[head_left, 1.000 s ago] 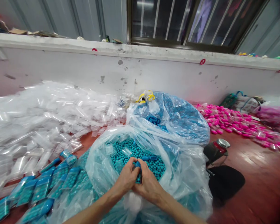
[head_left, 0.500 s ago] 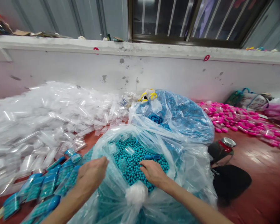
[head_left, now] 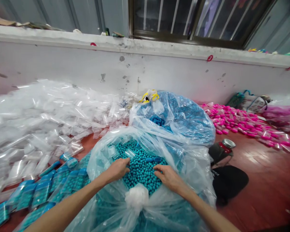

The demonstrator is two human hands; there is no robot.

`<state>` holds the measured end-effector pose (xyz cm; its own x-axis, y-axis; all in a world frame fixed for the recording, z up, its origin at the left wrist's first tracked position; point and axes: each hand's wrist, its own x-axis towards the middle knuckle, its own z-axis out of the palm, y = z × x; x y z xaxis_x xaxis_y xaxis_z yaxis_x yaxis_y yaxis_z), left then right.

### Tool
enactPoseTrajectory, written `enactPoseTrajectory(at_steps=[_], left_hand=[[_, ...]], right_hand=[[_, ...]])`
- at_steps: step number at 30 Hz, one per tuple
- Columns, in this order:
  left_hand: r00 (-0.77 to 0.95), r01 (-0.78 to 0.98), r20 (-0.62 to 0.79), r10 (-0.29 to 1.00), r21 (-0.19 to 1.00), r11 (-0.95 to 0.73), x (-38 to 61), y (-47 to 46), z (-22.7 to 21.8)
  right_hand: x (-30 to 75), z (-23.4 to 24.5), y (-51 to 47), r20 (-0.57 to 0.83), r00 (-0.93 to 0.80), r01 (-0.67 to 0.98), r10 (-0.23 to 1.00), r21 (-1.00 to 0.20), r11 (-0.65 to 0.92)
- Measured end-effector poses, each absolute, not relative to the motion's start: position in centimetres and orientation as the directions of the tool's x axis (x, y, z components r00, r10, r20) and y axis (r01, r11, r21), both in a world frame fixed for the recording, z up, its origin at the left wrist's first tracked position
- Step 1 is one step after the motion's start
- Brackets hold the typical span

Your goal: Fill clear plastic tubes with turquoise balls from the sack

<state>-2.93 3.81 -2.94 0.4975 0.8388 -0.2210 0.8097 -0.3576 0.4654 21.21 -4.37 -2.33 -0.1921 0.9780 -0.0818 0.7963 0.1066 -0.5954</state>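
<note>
A big clear plastic sack stands open in front of me, full of small teal beads. My left hand rests on the beads at the left of the opening, fingers curled down into them. On the right side my right hand lies on the beads with fingers bent, tips pressed in. What either hand grips, if anything, is hidden. Small empty clear pouches lie on the beads. A blue cap-like piece sits on the beads beyond my right hand.
Filled teal packets lie in a row at left. A heap of empty clear pouches covers the left. Behind the sack is a second sack of blue pieces, pink packets at right, and a jar on the red floor.
A second ago both hands were together over the beads on a blue piece. The left hand swung out to the packets at left, and has now come back onto the beads.
</note>
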Motion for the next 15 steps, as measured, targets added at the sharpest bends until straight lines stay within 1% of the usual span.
enactPoseTrajectory(at_steps=[2,3,4,5,6,8,10,11,12,15], left_hand=[[0.407,0.717,-0.254,0.877,0.684,-0.134,-1.4,4.1,-3.5],[0.355,0.656,-0.285,0.890,0.754,-0.021,-0.6,4.0,-3.9],[0.311,0.609,-0.307,0.900,0.791,0.059,0.2,3.8,-4.3],[0.287,0.591,-0.301,0.909,0.803,0.079,1.0,3.4,-4.7],[0.287,0.611,-0.265,0.920,0.791,0.037,1.6,3.0,-5.0],[0.344,0.723,-0.197,0.918,0.680,-0.125,2.4,2.2,-5.1],[0.430,0.788,-0.223,0.875,0.566,-0.243,2.9,1.8,-4.8],[0.451,0.799,-0.267,0.852,0.547,-0.252,3.1,1.8,-4.6],[0.456,0.801,-0.312,0.833,0.553,-0.231,3.4,1.9,-4.5],[0.441,0.760,-0.384,0.811,0.640,-0.110,4.7,2.5,-4.9]], right_hand=[[21.0,-2.3,-3.8,-0.048,-0.177,0.837,0.983,-0.533,0.125],[20.8,-2.2,-3.4,-0.022,-0.170,0.862,0.985,-0.488,0.137],[20.5,-2.2,-2.9,0.004,-0.164,0.889,0.986,-0.434,0.149],[20.2,-2.1,-2.5,0.022,-0.165,0.913,0.986,-0.375,0.161],[19.9,-2.1,-2.0,0.026,-0.169,0.935,0.985,-0.313,0.169],[19.3,-2.3,-1.2,-0.003,-0.179,0.965,0.984,-0.195,0.175],[19.1,-2.9,-0.6,-0.044,-0.192,0.976,0.980,-0.110,0.186],[19.2,-3.3,-0.4,-0.058,-0.199,0.977,0.978,-0.091,0.193],[19.4,-3.7,-0.3,-0.064,-0.204,0.976,0.977,-0.090,0.198],[20.4,-5.0,0.0,-0.038,-0.200,0.967,0.979,-0.167,0.191]])
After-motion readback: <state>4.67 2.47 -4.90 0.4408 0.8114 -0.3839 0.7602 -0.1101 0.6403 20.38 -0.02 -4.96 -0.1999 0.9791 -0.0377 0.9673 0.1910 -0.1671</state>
